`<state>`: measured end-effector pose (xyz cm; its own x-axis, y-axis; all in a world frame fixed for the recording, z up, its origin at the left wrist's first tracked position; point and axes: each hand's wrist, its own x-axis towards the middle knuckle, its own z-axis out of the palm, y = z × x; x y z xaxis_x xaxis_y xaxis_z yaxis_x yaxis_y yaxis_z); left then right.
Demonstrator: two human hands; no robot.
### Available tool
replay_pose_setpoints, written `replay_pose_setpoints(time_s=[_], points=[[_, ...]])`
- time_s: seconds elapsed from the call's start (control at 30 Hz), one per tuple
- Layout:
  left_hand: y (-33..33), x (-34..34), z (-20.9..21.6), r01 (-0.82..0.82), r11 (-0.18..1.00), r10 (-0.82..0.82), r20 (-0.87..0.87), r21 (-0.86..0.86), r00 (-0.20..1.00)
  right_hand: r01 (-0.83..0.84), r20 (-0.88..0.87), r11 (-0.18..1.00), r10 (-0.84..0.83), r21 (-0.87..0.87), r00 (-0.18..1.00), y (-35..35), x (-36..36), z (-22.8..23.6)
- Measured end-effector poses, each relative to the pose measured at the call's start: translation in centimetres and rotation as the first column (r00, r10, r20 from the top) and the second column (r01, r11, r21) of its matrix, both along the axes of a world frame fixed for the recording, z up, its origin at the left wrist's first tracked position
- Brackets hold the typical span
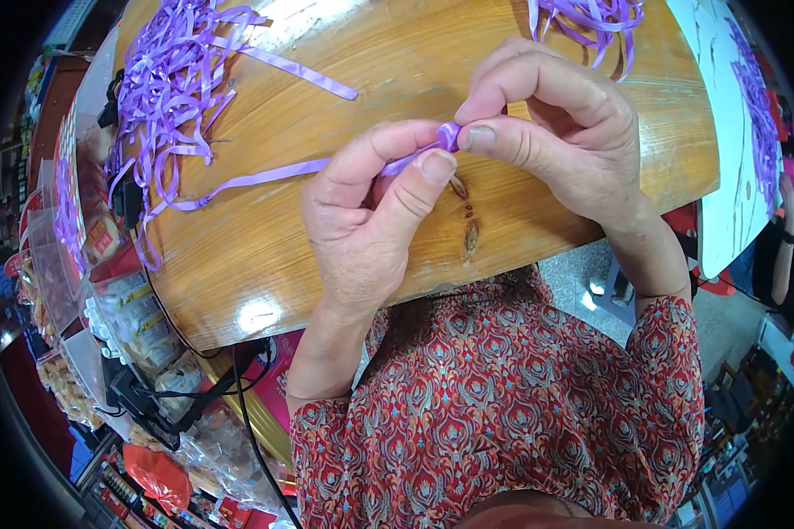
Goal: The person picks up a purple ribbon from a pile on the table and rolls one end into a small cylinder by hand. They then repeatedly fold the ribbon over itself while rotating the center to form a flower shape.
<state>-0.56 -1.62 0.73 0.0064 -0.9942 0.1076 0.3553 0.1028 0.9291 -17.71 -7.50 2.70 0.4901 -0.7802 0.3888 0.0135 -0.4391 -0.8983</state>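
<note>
Above the wooden table (520, 212), both my hands pinch one narrow purple ribbon (273, 171). A small loop or knot in it (448, 136) shows between my fingertips. My left hand (370, 203) is closed on the ribbon, thumb and forefinger just left of the loop. My right hand (556, 123) pinches at the loop's right side with thumb and forefinger; its other fingers curl behind. From my left hand the ribbon runs leftward over the table to a big tangled heap of purple ribbon (172, 84).
More purple ribbon (591, 22) lies at the table's far right. A white marbled table (732, 176) on the right bears another ribbon pile (754, 106), with a person's arm (783, 256) beside it. Bagged goods (141, 326) and black cables (150, 397) crowd the left side.
</note>
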Motion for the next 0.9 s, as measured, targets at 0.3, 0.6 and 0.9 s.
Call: replay_pose_setpoints(time_s=[0.3,0.6,0.9], points=[[0.1,-0.1,0.2,-0.072,0.994,0.076,-0.047,0.08,0.996,0.003,-0.022,0.999,-0.002,0.039,1.0,0.0,0.0,0.1],[0.2,0.1,0.1,-0.087,0.992,0.092,-0.06,0.087,0.994,0.039,-0.121,0.992,-0.054,-0.122,0.991,-0.4,0.0,0.4],[0.4,-0.5,0.2,-0.08,0.996,0.081,-0.04,0.035,0.996,-0.054,-0.192,0.835,-0.063,-0.547,0.979,-0.7,0.2,0.1]])
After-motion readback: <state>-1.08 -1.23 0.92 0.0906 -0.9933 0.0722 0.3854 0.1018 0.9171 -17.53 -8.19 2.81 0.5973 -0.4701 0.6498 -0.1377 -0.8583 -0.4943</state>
